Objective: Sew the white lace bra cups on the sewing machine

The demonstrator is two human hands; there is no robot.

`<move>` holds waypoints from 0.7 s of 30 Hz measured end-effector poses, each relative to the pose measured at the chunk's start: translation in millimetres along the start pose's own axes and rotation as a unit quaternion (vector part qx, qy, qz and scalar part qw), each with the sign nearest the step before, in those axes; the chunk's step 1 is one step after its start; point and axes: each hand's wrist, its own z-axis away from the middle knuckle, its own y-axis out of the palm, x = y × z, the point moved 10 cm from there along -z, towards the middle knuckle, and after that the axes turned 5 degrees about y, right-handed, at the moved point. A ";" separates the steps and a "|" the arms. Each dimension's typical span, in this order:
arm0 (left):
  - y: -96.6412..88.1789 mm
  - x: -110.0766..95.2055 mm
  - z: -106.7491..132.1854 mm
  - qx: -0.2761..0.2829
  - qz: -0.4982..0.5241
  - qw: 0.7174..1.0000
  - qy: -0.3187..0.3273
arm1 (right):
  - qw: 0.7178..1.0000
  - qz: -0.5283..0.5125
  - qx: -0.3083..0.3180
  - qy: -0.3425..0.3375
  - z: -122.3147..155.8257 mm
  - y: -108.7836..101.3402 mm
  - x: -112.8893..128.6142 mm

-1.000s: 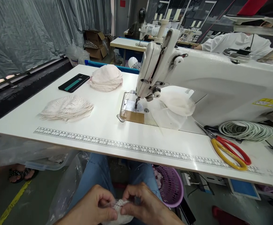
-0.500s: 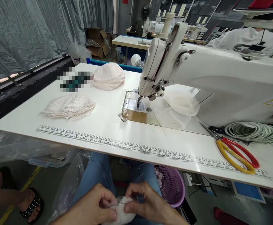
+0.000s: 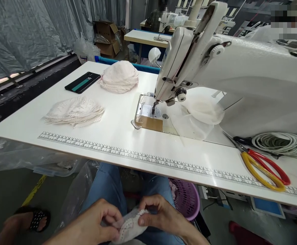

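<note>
Over my lap, below the table edge, both hands hold a small white fabric piece [image 3: 132, 228] with a stitched, lacy edge. My left hand [image 3: 100, 221] pinches its left side, where sheer material shows. My right hand [image 3: 161, 216] grips the upper right edge between thumb and fingers. Part of the piece is hidden behind my fingers. On the table, a stack of lace-edged white pieces [image 3: 74, 111] lies at the left. Behind it sits a pale pinkish stack of fabric cups [image 3: 119, 76].
A white sewing machine [image 3: 189, 68] stands at the right, with sheer fabric [image 3: 202, 112] beside its needle. Scissors [image 3: 263, 170] and coiled cord [image 3: 283, 143] lie farther right. A black phone [image 3: 82, 82] is at the back left. A purple basket [image 3: 189, 200] stands below; another person's sandaled foot [image 3: 37, 219] shows at left.
My hands have moved slightly apart, and more of the piece's stitched edge and sheer part shows between them. The view has shifted a little. The person's foot at lower left has moved.
</note>
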 end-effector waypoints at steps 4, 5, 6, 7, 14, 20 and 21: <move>-0.7 -1.0 0.1 0.003 0.013 1.000 0.008 | 1.000 -0.012 0.009 -0.001 -2.8 1.5 -1.3; -0.9 -0.9 0.1 0.005 0.014 1.000 0.009 | 1.000 -0.015 0.009 0.001 -3.6 1.6 -2.0; -0.7 -0.8 0.1 0.009 0.015 1.000 0.009 | 1.000 -0.019 0.010 0.004 -4.3 1.9 -2.7; -0.9 -0.9 -0.1 0.011 0.015 1.000 0.010 | 1.000 -0.023 0.012 0.006 -4.9 2.4 -3.3; 9.4 -11.4 -3.3 0.077 0.038 0.996 0.029 | 1.000 0.001 0.003 0.009 -6.8 3.6 -0.1; 10.9 -7.9 -17.4 0.054 0.060 0.997 0.017 | 1.000 0.023 -0.001 0.010 -11.7 5.3 -0.1; 13.0 -7.7 -20.7 0.053 0.068 0.996 0.019 | 0.999 0.034 -0.002 0.008 -12.3 5.4 0.1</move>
